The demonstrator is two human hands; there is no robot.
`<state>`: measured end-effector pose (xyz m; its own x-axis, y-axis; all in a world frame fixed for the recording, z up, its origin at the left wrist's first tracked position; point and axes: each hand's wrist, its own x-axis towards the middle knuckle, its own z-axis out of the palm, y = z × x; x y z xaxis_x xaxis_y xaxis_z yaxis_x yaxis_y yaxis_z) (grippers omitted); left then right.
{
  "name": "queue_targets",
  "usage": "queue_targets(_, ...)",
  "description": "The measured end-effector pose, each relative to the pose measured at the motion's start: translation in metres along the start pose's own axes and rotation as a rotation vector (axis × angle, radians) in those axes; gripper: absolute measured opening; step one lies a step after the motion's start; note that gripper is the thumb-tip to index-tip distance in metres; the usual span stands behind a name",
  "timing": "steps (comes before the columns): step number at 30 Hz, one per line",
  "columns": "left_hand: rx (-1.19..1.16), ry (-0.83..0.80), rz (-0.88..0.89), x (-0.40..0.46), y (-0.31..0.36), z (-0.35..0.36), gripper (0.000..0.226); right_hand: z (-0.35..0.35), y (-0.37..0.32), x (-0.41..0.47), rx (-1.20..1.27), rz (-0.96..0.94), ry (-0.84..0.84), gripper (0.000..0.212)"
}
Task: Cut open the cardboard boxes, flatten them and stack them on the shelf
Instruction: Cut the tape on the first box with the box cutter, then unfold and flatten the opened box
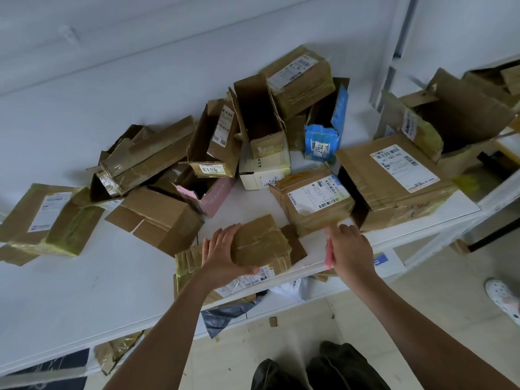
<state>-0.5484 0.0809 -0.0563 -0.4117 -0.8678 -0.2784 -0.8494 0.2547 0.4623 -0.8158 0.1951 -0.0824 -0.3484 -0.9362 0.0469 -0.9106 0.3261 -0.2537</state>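
Box (260,243), taped brown, at the near edge of the white shelf (84,277), lying partly on a flattened box (197,266) with a white label. Left hand (222,254) clamped on its left end, fingers over the top, thumb along the near side. Right hand (349,249) just right of it, apart from the box, closed around a pink cutter (328,256), only a strip of it showing beside the palm; blade not visible.

Just behind, near the right hand: labelled box (315,201), sealed, tilted. To its right, touching or nearly so, large box (394,178) with a big white label, open dark end facing left. Behind these, a cream box (264,170), a blue box (323,139) marked 2782, a tall open box (261,116) standing on end, and a taped box (301,80) leaning on top at the back.

Left of centre: open box (216,142) tagged 8813, a pink box (216,192) below it, a crushed box (146,156) with shiny tape, and an open-flapped box (160,218) nearest the left hand. Far left, well apart, a yellow-taped box (50,218) with a label, lying alone.

Far right, on a second shelf unit (495,192), 1 large torn box (450,116) gaping open, more cardboard behind it.

Below the shelf edge: grey plastic bag (222,316), scrap of cardboard (273,321) on the floor, dark trousers (318,370) at the bottom, a white shoe (503,296) at right.
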Motion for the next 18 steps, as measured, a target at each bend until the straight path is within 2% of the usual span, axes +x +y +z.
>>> queue_targets(4, 0.010, -0.013, -0.017, -0.001, 0.003, -0.004, 0.116, 0.008, -0.010, 0.011, -0.009, 0.186, -0.055, 0.040)
queue_targets(7, 0.063, -0.017, -0.016, -0.001, 0.004, -0.008, 0.119, 0.014, -0.011, 0.011, 0.055, 0.249, -0.119, 0.050)
queue_targets(9, 0.103, -0.021, -0.021, -0.003, 0.004, -0.012, 0.120, 0.016, -0.011, 0.004, 0.098, 0.244, -0.107, 0.056)
queue_targets(13, 0.216, 0.005, -0.113, -0.007, 0.005, -0.017, 0.126, 0.019, -0.021, -0.013, 0.223, 0.205, -0.074, 0.049)
queue_targets(18, 0.297, -0.023, -0.295, -0.012, 0.001, -0.027, 0.135, 0.016, -0.033, -0.015, 0.379, 0.112, -0.277, 0.056)
